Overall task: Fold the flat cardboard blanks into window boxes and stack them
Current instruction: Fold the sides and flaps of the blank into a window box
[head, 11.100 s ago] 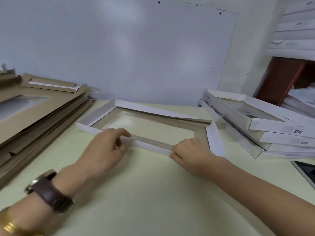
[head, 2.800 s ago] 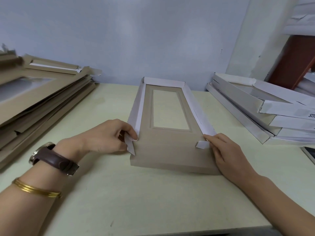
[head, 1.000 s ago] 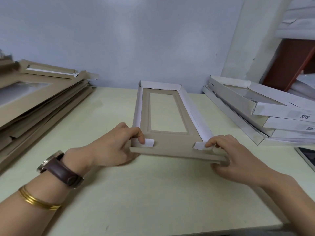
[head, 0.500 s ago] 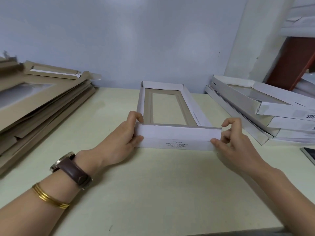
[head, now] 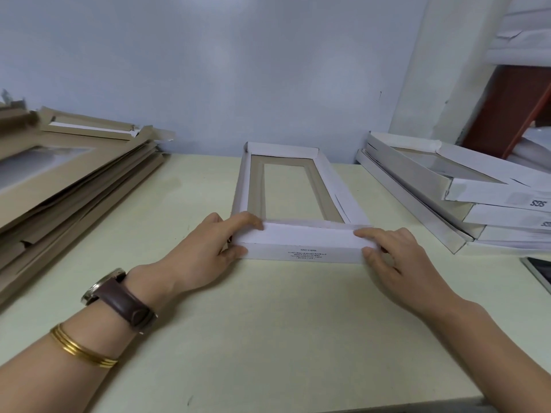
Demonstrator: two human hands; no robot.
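Cardboard window box [head: 307, 237] looks light, thin, crease-prone, so my left hand [head: 202, 248] and right hand [head: 396, 259] each pinch its near end wall at the corners.

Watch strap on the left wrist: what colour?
Dark brown; the watch strap shows best in the head view.

Soft, bright light falls from above (shadows sit close beneath things). The pale blue-grey wall [head: 208, 70] shows faint sheen. Weak shadows edge the left hand [head: 202, 254] and right hand [head: 399, 260] on the cream tabletop [head: 283, 338]. Wide-angle bending tilts the stack of white folded boxes [head: 465, 201], right, and the pile of flat brown cardboard blanks [head: 74, 186], left. Print on the white cardboard window box [head: 304, 254] is unreadably soft.
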